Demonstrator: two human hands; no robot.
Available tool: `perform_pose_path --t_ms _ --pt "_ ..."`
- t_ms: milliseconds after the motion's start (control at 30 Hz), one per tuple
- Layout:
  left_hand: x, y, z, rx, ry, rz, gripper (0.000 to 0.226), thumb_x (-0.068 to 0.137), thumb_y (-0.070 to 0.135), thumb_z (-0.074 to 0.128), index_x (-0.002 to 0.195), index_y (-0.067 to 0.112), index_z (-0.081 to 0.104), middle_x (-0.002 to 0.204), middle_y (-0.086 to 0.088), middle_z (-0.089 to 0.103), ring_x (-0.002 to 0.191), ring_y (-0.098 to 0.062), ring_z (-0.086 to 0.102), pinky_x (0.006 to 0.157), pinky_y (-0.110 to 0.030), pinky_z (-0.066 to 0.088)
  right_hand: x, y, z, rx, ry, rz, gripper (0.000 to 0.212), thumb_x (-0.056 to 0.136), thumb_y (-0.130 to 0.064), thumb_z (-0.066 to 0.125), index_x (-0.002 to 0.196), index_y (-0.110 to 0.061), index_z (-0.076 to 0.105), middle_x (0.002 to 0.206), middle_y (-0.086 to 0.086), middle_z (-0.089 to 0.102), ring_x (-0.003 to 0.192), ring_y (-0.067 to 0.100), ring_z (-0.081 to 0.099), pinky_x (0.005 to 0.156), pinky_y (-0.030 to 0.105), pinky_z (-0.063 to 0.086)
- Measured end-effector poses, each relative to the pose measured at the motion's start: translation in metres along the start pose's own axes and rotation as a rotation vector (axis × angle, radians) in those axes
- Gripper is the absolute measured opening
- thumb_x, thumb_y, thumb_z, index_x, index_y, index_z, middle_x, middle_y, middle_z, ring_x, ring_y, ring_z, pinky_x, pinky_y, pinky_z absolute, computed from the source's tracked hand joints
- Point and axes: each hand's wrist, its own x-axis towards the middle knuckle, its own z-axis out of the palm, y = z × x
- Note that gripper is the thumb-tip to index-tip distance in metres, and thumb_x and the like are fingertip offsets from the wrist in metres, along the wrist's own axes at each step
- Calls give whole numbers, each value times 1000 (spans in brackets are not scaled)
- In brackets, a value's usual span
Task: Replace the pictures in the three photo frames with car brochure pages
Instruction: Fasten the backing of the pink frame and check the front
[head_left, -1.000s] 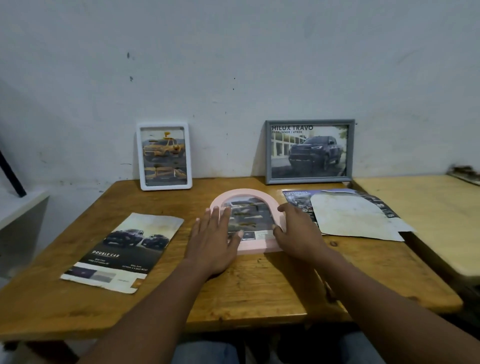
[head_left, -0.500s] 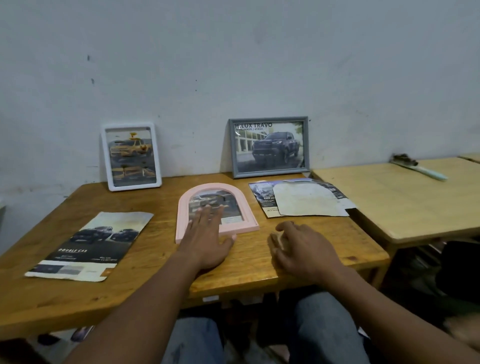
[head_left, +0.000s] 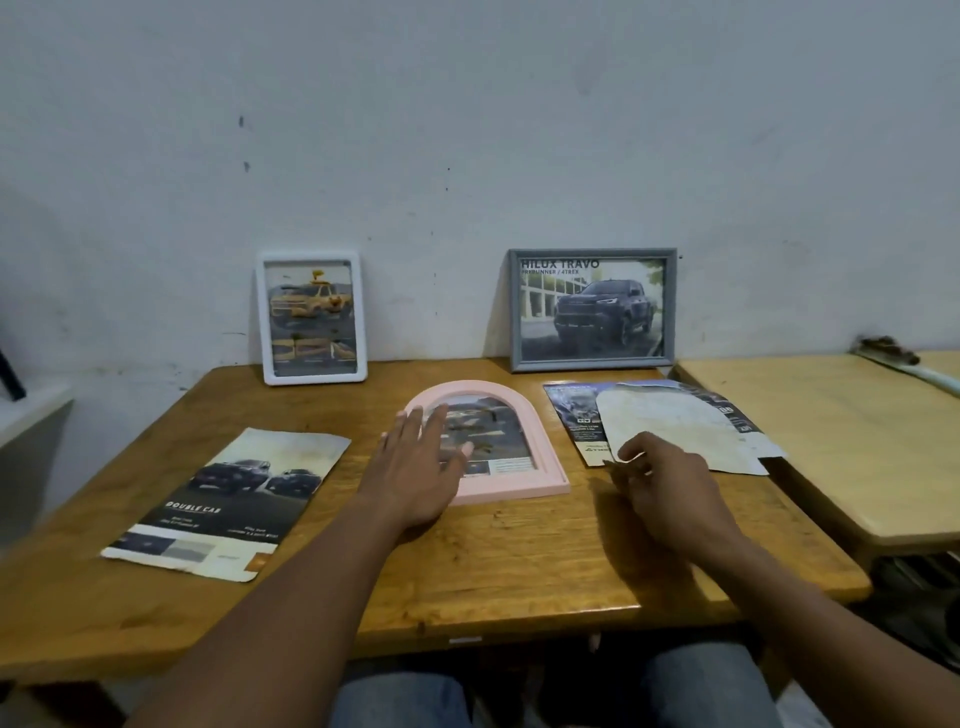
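We see a dim, flat indoor scene with a cool cast: the wall (head_left: 467, 130) reads grey-blue and darkens toward the left edge and the corners. Light seems to come from above and to the right, since the grey frame (head_left: 592, 309) throws a soft shadow to its left on the wall, and the right hand (head_left: 670, 488) lays a diffuse dark patch on the wooden table (head_left: 519, 561). The paler table (head_left: 831, 441) is the brightest surface. We find the left hand (head_left: 415, 467) smeared at its fingertips and the brochure (head_left: 228, 504) small print mushy. Table edges bow with wide-angle distortion.
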Motion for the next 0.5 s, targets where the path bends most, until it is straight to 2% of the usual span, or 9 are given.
perform_pose_path --t_ms 100,200,267,333,433,500 --pt "20 -7 -5 -37 11 13 67 105 54 31 162 30 4 171 -2 3 156 -24 -2 126 -47 8 39 -23 -11 235 -93 111 14 89 -7 68 94 -20 66 99 7 72 83 17 66 56 25 50" --pt "37 -14 -7 -72 37 24 63 107 46 32 162 28 6 170 0 8 157 -21 1 125 -43 9 77 -59 -14 359 -213 139 13 92 -4 62 97 -16 66 93 11 69 71 18 65 43 21 46" --pt "48 -21 -6 -101 58 13 61 108 42 32 162 28 7 170 0 10 156 -21 3 125 -42 10 104 -84 -7 362 -261 108 13 92 -6 63 99 -16 66 91 10 69 73 18 66 50 24 51" --pt "58 -30 -5 -119 72 13 61 108 39 32 162 28 6 170 -1 12 156 -21 5 126 -43 12 131 -106 9 328 -235 8 11 90 -9 66 98 -17 65 91 7 68 84 21 67 66 29 56" --pt "67 -41 1 -151 54 -23 62 108 42 32 161 33 1 170 0 11 156 -23 8 125 -45 16 161 -135 41 260 -145 -187 21 89 -13 70 108 -17 62 99 2 68 91 19 66 70 27 55" --pt "67 -46 7 -203 53 -60 64 107 46 32 160 40 -3 170 1 11 155 -26 14 123 -50 22 166 -145 66 215 -155 -279 28 90 -11 68 117 -17 60 107 3 70 96 19 65 78 33 57"
